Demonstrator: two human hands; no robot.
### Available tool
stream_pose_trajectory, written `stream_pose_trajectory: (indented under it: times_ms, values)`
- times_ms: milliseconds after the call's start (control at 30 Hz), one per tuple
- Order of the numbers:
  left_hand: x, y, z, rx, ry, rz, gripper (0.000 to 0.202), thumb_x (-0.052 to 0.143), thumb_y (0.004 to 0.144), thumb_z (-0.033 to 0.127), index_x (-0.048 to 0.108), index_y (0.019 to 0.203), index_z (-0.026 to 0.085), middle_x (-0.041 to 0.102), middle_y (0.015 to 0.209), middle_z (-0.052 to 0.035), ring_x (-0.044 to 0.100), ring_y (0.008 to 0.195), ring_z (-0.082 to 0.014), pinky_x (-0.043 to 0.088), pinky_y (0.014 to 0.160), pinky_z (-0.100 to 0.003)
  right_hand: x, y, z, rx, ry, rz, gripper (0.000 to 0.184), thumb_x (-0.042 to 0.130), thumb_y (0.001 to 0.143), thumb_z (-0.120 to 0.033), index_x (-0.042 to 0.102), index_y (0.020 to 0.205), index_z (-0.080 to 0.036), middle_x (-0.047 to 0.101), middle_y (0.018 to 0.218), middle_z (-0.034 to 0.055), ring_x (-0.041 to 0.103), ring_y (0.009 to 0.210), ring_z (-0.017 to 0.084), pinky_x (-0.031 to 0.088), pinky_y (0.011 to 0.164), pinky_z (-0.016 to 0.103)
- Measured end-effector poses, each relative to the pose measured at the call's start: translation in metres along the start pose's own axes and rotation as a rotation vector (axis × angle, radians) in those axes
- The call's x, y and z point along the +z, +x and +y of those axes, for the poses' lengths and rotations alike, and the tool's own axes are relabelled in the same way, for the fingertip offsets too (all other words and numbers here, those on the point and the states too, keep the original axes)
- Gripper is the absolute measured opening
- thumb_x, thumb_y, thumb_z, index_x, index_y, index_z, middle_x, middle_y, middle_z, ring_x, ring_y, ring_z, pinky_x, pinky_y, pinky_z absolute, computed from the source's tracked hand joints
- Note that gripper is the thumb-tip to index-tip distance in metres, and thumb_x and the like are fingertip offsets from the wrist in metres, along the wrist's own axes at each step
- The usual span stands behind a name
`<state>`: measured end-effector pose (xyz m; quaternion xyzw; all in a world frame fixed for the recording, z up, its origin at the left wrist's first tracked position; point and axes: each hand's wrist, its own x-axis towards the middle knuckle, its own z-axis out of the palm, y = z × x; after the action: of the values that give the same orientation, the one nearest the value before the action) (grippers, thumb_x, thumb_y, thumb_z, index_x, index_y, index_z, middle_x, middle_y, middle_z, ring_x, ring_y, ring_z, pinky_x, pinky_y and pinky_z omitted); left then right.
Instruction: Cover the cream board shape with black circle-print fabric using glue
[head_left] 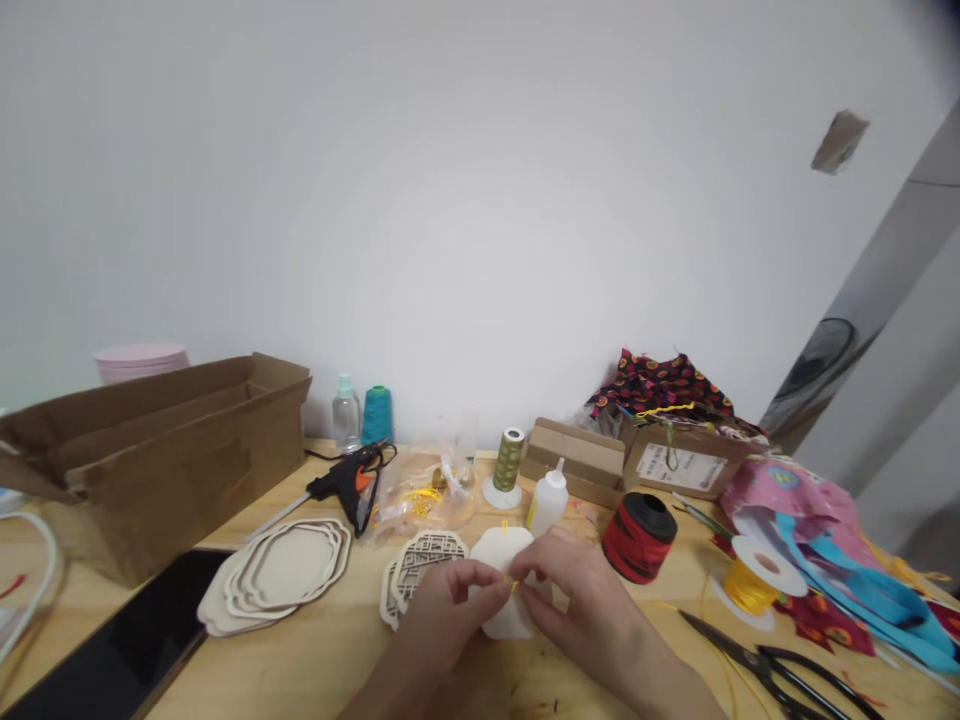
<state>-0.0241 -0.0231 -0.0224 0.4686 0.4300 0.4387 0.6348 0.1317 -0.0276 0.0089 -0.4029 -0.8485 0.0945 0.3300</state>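
Hands at work over a pale plate on a wooden bench (330, 670), as seen from the head. At far left, an open cardboard box (187, 465) stands behind a dark flat panel (127, 630); just right of the panel lies a stack of pale frames (289, 565), with a glue gun (345, 485) beyond it. Next come a clear plastic bag (397, 500) and, nearer the viewer, lattice-cut pieces (427, 560), partly covered by the left hand (457, 610). The left hand has thumb and forefinger pressed together on a short yellow cord (514, 587). The pale plate (499, 548) lies flat beneath the meeting fingertips, its longer axis apparently running away from the viewer; a yellow loop (505, 526) projects at its far edge. The right hand (589, 600) pinches the same cord from the opposite side. Key relation: the cord occupies the narrow gap between the two sets of fingertips, above the plate and on the near side of the loop, with neither hand clearly closer; whether cord and loop are joined cannot be told. Beyond the right hand stand a squeeze bottle (550, 500) and, farther right, a red-and-black spool (640, 540). At far right are a yellow spool (752, 585) and, nearer the viewer, dark scissors (742, 655).
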Motion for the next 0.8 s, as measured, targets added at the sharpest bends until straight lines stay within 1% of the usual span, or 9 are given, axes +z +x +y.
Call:
stream_pose_trajectory:
  times_ms: [100,167,267,333,400,500,633,700,800]
  values:
    - [0.0,0.001,0.0,0.001,0.028,-0.011,0.026,0.07,0.054,0.038,0.065,0.057,0.013,0.057,0.046,0.0017,0.044,0.043,-0.0102,0.03,0.044,-0.02,-0.001,0.0,0.002,-0.023,0.055,-0.006,0.019,0.051,0.07,-0.006,0.058,0.08,-0.02,0.061,0.071,0.0003,0.054,0.071,0.013,0.04,0.065,0.023]
    - [0.0,0.001,0.0,0.002,0.035,-0.023,0.026,0.07,0.055,0.038,0.065,0.058,0.013,0.056,0.046,0.0021,0.044,0.043,-0.01,0.03,0.045,-0.02,0.0,0.0,0.002,-0.014,0.064,0.013,0.017,0.053,0.07,-0.008,0.058,0.081,-0.02,0.061,0.072,0.0005,0.054,0.071,0.014,0.041,0.065,0.023]
    - [0.001,0.0,0.0,-0.001,0.005,-0.04,0.025,0.07,0.055,0.037,0.064,0.057,0.013,0.054,0.044,0.0032,0.042,0.043,-0.0087,0.029,0.044,-0.019,0.004,-0.002,0.002,0.042,0.043,0.106,0.01,0.057,0.07,-0.014,0.057,0.078,-0.019,0.06,0.071,0.0019,0.054,0.069,0.016,0.041,0.061,0.025]
    - [0.001,-0.001,0.0,-0.008,-0.048,-0.043,0.024,0.07,0.056,0.036,0.064,0.057,0.013,0.055,0.046,0.0031,0.043,0.044,-0.0083,0.03,0.045,-0.019,0.007,-0.005,0.001,0.069,0.045,0.164,0.003,0.056,0.072,-0.017,0.057,0.074,-0.019,0.06,0.07,0.0026,0.054,0.068,0.016,0.041,0.06,0.025]
    - [0.001,-0.001,0.0,-0.022,-0.114,-0.033,0.023,0.069,0.058,0.034,0.063,0.058,0.012,0.056,0.048,0.0024,0.045,0.046,-0.0085,0.031,0.046,-0.019,0.009,-0.007,0.0,0.067,0.073,0.189,0.006,0.053,0.075,-0.017,0.057,0.072,-0.019,0.06,0.07,0.0027,0.054,0.067,0.016,0.041,0.06,0.025]
    - [0.001,0.0,-0.001,-0.058,-0.21,-0.03,0.021,0.069,0.06,0.032,0.063,0.059,0.012,0.057,0.051,0.0015,0.048,0.049,-0.0092,0.035,0.048,-0.019,0.011,-0.01,-0.001,0.053,0.105,0.194,0.01,0.05,0.076,-0.015,0.059,0.075,-0.02,0.06,0.072,0.0031,0.054,0.069,0.016,0.041,0.062,0.026]
    - [0.001,0.002,-0.002,-0.061,-0.303,-0.012,0.02,0.07,0.058,0.03,0.063,0.059,0.012,0.058,0.051,0.0014,0.049,0.049,-0.0084,0.037,0.048,-0.019,0.011,-0.01,0.003,0.015,0.049,0.192,0.011,0.059,0.071,-0.02,0.06,0.082,-0.02,0.06,0.078,0.0042,0.053,0.076,0.018,0.041,0.066,0.029]
    - [0.001,0.003,-0.003,-0.059,-0.319,-0.02,0.021,0.071,0.058,0.031,0.063,0.059,0.012,0.058,0.051,0.0017,0.048,0.048,-0.0083,0.037,0.049,-0.019,0.012,-0.01,0.005,-0.036,-0.012,0.207,0.011,0.061,0.07,-0.02,0.061,0.08,-0.021,0.059,0.076,0.0034,0.052,0.073,0.018,0.04,0.064,0.031]
    - [0.0,0.003,-0.005,-0.061,-0.298,-0.051,0.022,0.07,0.059,0.033,0.063,0.061,0.012,0.058,0.052,0.0014,0.049,0.05,-0.0092,0.038,0.051,-0.021,0.012,-0.01,0.009,-0.102,-0.054,0.225,0.007,0.058,0.073,-0.016,0.061,0.076,-0.022,0.058,0.072,0.0022,0.051,0.069,0.017,0.038,0.061,0.03]
